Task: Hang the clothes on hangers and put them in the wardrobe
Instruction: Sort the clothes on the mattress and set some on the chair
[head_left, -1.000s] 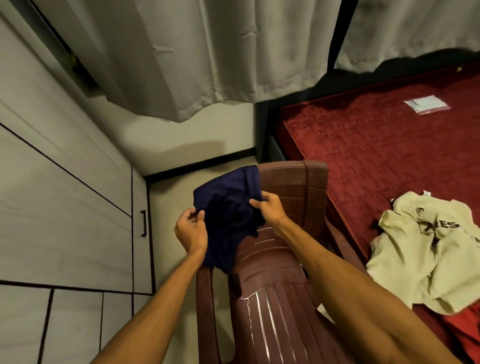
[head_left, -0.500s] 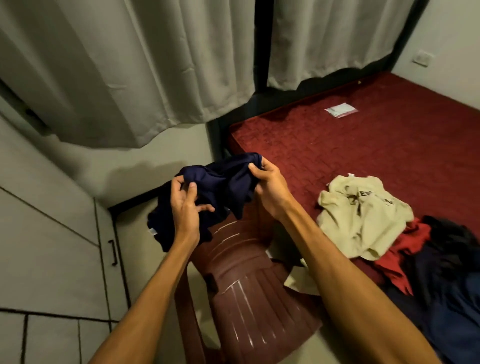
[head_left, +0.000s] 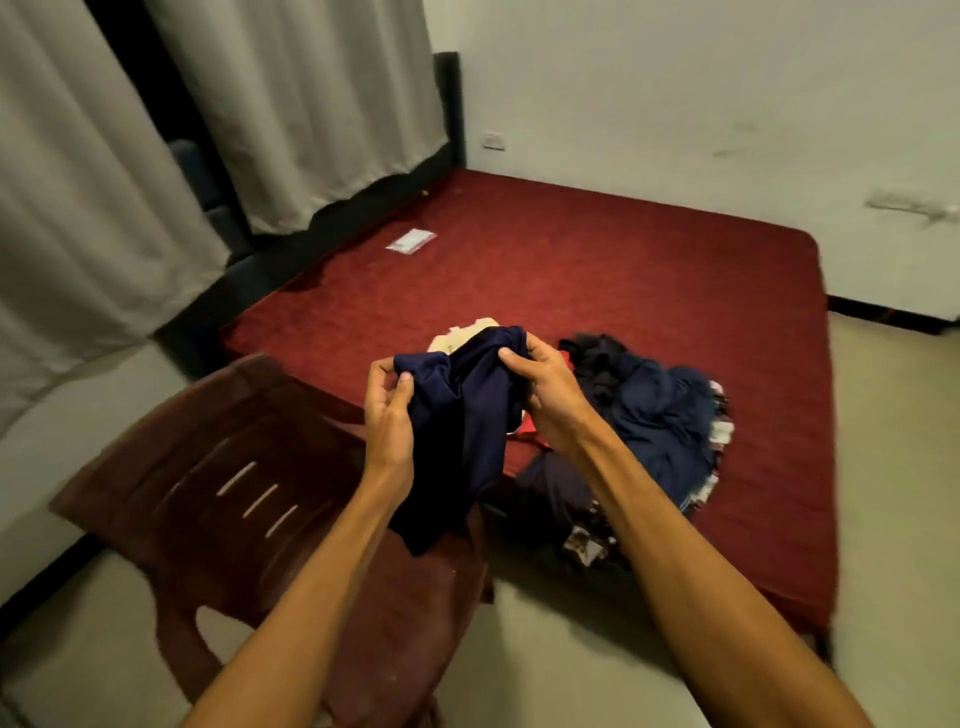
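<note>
A dark navy garment hangs bunched between both my hands, above the near edge of the red mattress and the chair. My left hand pinches its left upper edge between thumb and fingers. My right hand grips its right upper edge. Behind the garment a cream shirt peeks out on the mattress. A heap of dark blue and black clothes lies to the right of my right hand, with a bit of red cloth under my wrist. No hanger or wardrobe is in view.
A brown plastic chair stands at the lower left against the red mattress. Grey curtains hang at the back left, a white wall at the back right. A small clear packet lies on the far mattress.
The view has swung right, away from the wardrobe doors toward the mattress. My hands have carried the navy garment from over the chair to over the clothes heap, still held at both ends.
</note>
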